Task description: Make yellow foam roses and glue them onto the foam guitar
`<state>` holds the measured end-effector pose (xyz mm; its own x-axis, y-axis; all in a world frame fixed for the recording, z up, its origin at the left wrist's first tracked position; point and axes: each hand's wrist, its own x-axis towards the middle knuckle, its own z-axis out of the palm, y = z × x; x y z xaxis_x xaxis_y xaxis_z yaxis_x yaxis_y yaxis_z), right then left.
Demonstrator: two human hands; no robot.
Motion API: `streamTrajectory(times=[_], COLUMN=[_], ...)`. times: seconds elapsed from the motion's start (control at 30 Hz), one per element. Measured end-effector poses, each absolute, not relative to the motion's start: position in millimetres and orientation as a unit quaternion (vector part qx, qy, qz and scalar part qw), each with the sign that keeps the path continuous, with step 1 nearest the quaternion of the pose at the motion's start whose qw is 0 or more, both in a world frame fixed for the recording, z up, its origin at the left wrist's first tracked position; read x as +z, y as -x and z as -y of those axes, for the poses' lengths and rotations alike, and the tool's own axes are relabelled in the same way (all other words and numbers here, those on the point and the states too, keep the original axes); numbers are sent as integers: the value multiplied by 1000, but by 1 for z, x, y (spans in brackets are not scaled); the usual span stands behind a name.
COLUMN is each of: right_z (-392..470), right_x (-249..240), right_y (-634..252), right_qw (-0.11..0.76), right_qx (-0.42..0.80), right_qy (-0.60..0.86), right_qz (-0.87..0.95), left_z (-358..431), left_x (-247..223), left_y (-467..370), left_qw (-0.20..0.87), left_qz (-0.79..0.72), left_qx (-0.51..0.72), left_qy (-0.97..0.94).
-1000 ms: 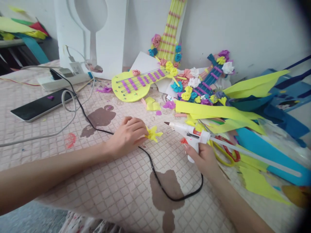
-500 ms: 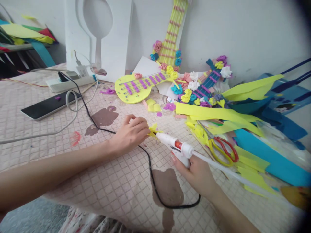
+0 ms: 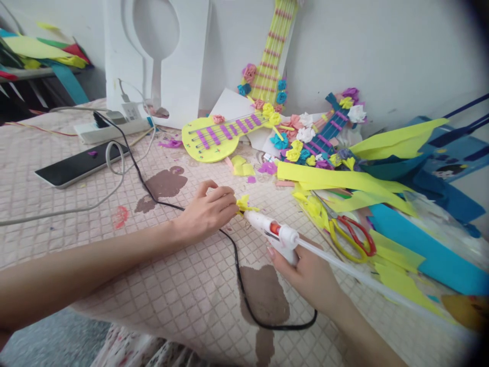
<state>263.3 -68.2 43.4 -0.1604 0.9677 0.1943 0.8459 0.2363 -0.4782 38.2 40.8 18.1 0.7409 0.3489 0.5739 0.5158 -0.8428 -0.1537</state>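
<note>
Head view: left hand (image 3: 208, 211) pinches yellow flower (image 3: 246, 203); right hand (image 3: 311, 272) clasps glue gun (image 3: 263, 224), inward from front edge of table (image 3: 168, 290).

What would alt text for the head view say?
A person's right hand holds a white glue gun up to a yellow paper piece in the left hand. Beyond are a yellow guitar-shaped craft and, at right, scissors.
</note>
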Motion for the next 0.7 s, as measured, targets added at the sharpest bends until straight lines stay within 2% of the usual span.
streamTrajectory(times=[0.1,0.43,0.7], right_z=[69,47,1], right_x=[45,31,8], right_y=[-265,-299,-309], right_qw=[252,420,387], right_qx=[142,194,95], right_qy=[606,675,692], right_qz=[741,575,603], left_z=[-41,-41,-41], left_x=[20,25,24], left_y=[-38,-38,-36], left_qw=[151,118,83], left_qz=[235,252,252], left_qx=[-267,-294,-302], left_qy=[922,914,915])
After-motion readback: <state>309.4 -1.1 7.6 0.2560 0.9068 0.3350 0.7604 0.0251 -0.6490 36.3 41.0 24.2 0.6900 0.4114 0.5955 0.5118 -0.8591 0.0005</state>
